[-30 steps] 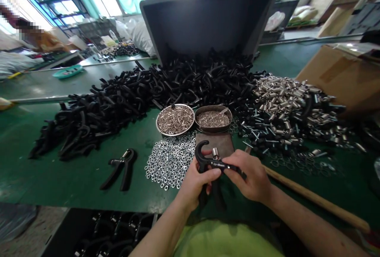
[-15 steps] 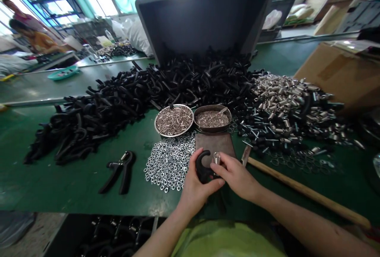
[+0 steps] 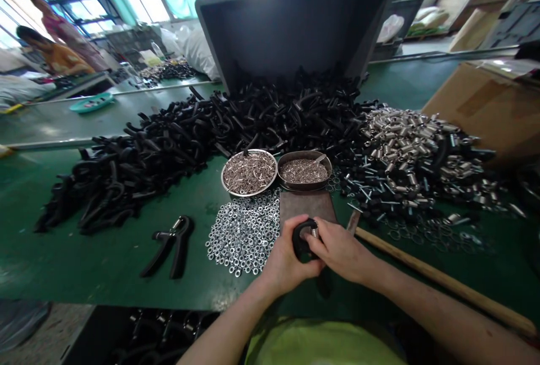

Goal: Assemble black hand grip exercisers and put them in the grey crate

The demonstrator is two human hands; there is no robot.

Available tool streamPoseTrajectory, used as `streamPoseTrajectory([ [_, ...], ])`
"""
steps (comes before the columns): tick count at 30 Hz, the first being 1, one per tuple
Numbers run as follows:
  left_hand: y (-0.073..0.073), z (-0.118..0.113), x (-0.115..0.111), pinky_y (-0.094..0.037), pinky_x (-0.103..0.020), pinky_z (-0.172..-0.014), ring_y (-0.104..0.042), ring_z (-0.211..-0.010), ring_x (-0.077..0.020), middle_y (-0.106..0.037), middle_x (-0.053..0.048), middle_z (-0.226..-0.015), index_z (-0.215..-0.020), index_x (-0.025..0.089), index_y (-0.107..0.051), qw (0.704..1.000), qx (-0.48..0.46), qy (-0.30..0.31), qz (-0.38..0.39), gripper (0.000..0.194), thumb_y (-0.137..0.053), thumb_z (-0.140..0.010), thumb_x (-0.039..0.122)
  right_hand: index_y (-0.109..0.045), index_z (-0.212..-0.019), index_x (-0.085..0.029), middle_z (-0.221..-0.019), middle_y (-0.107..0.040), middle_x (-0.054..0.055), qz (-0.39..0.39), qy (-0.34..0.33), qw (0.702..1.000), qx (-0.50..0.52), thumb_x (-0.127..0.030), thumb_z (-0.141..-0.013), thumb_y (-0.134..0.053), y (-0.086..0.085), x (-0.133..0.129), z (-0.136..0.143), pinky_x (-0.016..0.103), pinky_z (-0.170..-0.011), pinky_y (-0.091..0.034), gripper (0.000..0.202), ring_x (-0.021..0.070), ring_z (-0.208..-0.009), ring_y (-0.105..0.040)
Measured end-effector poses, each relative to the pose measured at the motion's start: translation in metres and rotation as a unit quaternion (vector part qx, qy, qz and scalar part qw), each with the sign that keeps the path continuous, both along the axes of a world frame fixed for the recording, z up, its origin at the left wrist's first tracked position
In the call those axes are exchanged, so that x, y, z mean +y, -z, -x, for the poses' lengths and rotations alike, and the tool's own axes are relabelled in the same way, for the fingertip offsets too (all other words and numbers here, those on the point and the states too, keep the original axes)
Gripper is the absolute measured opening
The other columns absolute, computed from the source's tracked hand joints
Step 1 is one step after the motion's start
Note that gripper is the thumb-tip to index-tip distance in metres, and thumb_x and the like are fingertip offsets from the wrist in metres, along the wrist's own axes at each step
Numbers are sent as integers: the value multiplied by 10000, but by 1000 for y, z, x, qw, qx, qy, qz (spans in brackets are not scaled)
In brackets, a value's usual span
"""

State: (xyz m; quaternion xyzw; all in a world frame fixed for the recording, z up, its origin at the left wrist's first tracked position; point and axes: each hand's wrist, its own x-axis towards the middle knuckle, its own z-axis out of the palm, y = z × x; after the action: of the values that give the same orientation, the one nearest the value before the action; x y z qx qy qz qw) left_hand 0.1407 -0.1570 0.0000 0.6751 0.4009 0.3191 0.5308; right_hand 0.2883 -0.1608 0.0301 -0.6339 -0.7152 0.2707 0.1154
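Observation:
My left hand [image 3: 282, 261] is wrapped round a black curved hand-grip handle [image 3: 298, 246], its hooked end facing up. With thumb and fingers my right hand [image 3: 346, 249] pinches a metal coil spring [image 3: 314, 232] against the inside of that hook. Part of the handle and most of the spring are hidden by my fingers. Just beyond my hands lies a flat metal plate [image 3: 306, 205]. An assembled black hand gripper [image 3: 180, 249] with a spring at its top rests to the left. Loose metal nuts [image 3: 240, 235] are spread between it and my left hand.
Behind the plate stand a round bowl of small pins [image 3: 248, 172] and an oval tin of tiny parts [image 3: 304, 171]. A long-handled hammer [image 3: 442, 278] lies right. Black handles [image 3: 169, 145], springs [image 3: 405, 140], a tipped bin [image 3: 299, 27] and a carton [image 3: 485, 106] surround. Two people are far left.
The spring has moved down against the handle's hook, and my right hand has closed in on it. My left fingers now cover the hook's top. At far left, a standing person has shifted right.

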Motion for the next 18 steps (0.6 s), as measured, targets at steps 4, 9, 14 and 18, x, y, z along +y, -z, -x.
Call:
streamPoseTrajectory([
  [4, 7, 1, 35, -466, -344, -833, -592, -943, -217, -598, -51, -1104, -1275, 259, -418, 997, 62, 15, -53, 668, -721, -679, 271, -634, -851, -173, -849, -695, 112, 17, -70, 992, -103, -427, -905, -375, 7, 31, -21, 305, -638, -399, 367, 246, -785, -650],
  [9, 3, 39, 104, -445, -347, -838, -566, -932, -222, -588, -85, -999, -992, 189, -613, 928, 229, -177, -235, 186, -560, -821, 238, -665, -865, -222, -866, -688, 49, -76, -109, 981, -138, -305, -884, -464, -5, 85, -12, 291, -677, -411, 219, 213, -829, -631],
  [14, 1, 69, 143, -444, -332, -782, -563, -911, -241, -596, -86, -940, -913, 182, -637, 862, 389, -211, -247, 146, -608, -787, 250, -646, -944, -190, -1015, -628, 71, -176, -117, 972, -101, -218, -902, -423, -6, 136, 41, 289, -795, -411, 229, 201, -1003, -551],
  [18, 5, 68, 148, -432, -309, -746, -568, -877, -223, -606, -71, -903, -842, 197, -641, 861, 398, -204, -243, 101, -566, -818, 262, -629, -961, -142, -1066, -585, 131, -173, -124, 972, -100, -198, -899, -396, 3, 157, 65, 327, -797, -424, 247, 241, -1043, -520],
])
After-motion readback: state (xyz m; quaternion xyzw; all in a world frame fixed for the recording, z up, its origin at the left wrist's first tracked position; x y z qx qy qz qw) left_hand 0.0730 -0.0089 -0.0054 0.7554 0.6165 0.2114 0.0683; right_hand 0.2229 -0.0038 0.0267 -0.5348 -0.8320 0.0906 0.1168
